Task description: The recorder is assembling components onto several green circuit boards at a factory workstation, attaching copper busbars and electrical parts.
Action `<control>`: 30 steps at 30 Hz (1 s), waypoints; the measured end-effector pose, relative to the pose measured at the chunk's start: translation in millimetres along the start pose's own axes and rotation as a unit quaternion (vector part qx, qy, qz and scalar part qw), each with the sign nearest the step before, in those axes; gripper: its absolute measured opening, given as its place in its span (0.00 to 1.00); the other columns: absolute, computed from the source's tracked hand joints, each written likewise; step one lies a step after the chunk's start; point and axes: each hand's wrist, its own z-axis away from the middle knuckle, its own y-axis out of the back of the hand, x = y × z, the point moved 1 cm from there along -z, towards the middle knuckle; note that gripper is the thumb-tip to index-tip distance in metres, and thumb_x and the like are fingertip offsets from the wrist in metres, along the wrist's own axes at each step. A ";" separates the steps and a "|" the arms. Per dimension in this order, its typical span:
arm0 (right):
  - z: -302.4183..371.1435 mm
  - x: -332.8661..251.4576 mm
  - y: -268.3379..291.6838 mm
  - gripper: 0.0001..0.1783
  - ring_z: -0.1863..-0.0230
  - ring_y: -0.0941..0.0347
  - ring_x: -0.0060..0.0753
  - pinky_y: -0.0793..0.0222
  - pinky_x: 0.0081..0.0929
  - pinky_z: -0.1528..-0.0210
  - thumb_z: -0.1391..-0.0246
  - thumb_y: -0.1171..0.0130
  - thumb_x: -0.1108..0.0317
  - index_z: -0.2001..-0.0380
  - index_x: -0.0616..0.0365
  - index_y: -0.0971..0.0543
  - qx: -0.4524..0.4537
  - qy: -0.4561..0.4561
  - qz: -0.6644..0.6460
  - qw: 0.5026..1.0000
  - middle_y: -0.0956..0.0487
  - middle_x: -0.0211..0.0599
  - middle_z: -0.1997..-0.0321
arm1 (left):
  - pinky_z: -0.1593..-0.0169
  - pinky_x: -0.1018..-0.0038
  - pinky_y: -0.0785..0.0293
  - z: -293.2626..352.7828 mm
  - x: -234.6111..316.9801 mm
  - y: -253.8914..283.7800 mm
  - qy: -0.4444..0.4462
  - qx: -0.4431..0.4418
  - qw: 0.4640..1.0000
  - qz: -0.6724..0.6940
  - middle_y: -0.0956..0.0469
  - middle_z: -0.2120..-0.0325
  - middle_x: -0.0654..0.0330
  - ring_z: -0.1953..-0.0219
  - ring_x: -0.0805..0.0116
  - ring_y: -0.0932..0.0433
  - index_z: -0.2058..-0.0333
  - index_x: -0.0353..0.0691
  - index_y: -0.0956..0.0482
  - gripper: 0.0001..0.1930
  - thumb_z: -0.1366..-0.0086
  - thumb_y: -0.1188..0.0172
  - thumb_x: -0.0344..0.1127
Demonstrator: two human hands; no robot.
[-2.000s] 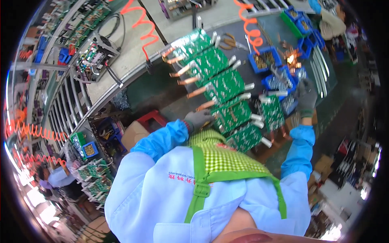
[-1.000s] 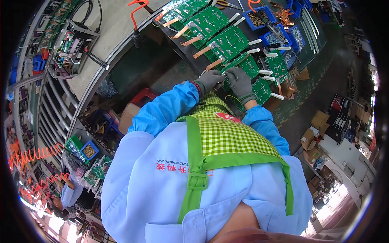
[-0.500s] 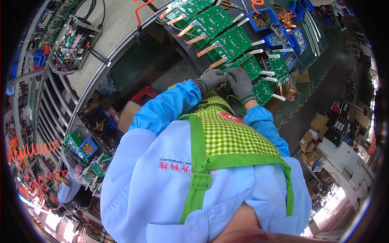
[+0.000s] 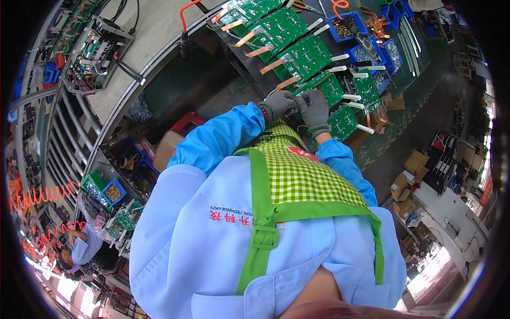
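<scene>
Holds left hand (image 4: 280, 104) and right hand (image 4: 314, 106) close together, just ahead of the green checked apron (image 4: 319, 178). Wears gray gloves (image 4: 319, 114) on both and blue sleeves (image 4: 220, 135) up the arms. Bends both hands inward, tip toward tip. Cannot tell a pinch from a bare press in either grip; too small and too hidden to see.

Has the nearest board (image 4: 332, 88) just past right hand, partly hidden by it, on the dark desk (image 4: 253, 68). Has another green board (image 4: 342, 123) just to the right of right hand. Has a copper strip (image 4: 286, 83) just above left hand.

Farther up the desk, shows more boards (image 4: 304, 57) in a slanting row, with copper strips to the left and white bars (image 4: 340, 57) to the right. To the right of the row, shows a lone board (image 4: 366, 89), then a blue bin (image 4: 330, 31) of gold bits and a second bin (image 4: 350, 57) of silver bits. Past these, shows copper bits (image 4: 378, 26) and long pale rods (image 4: 409, 42).

Off to the left, shows an orange hose (image 4: 184, 17) with a black end, and below it a red stool (image 4: 187, 124).
</scene>
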 end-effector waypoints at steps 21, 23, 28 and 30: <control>-3.4 -1.2 1.3 0.13 0.65 0.28 0.41 0.31 0.37 0.65 0.56 0.35 0.63 0.68 0.54 0.25 0.018 -0.036 -0.016 0.999 0.28 0.41 0.68 | 0.78 0.79 0.34 -1.1 -4.2 -0.8 -0.009 -0.035 0.998 0.052 0.25 0.77 0.60 0.81 0.75 0.30 0.69 0.33 0.26 0.04 0.43 0.45 0.27; -6.3 -13.4 15.1 0.16 0.64 0.29 0.41 0.30 0.34 0.64 0.58 0.34 0.64 0.66 0.56 0.26 0.002 -0.015 -0.104 0.994 0.29 0.42 0.65 | 0.79 0.79 0.34 -7.3 -11.2 -1.6 0.006 0.016 0.998 0.057 0.25 0.77 0.60 0.81 0.76 0.30 0.69 0.34 0.26 0.04 0.43 0.45 0.28; 9.2 13.6 12.3 0.17 0.61 0.28 0.41 0.29 0.33 0.60 0.58 0.33 0.64 0.63 0.56 0.24 -0.012 0.063 -0.044 0.997 0.29 0.43 0.60 | 0.80 0.79 0.35 -5.0 -9.4 -8.3 0.011 0.046 0.995 0.089 0.27 0.82 0.62 0.83 0.75 0.30 0.72 0.33 0.25 0.05 0.42 0.44 0.30; 9.3 0.4 15.6 0.17 0.60 0.28 0.42 0.28 0.34 0.59 0.58 0.33 0.64 0.63 0.56 0.23 -0.011 0.053 0.006 0.998 0.29 0.43 0.58 | 0.80 0.79 0.35 -1.5 -5.1 -5.6 0.016 0.058 0.992 0.107 0.27 0.82 0.62 0.83 0.75 0.30 0.72 0.33 0.25 0.06 0.41 0.44 0.30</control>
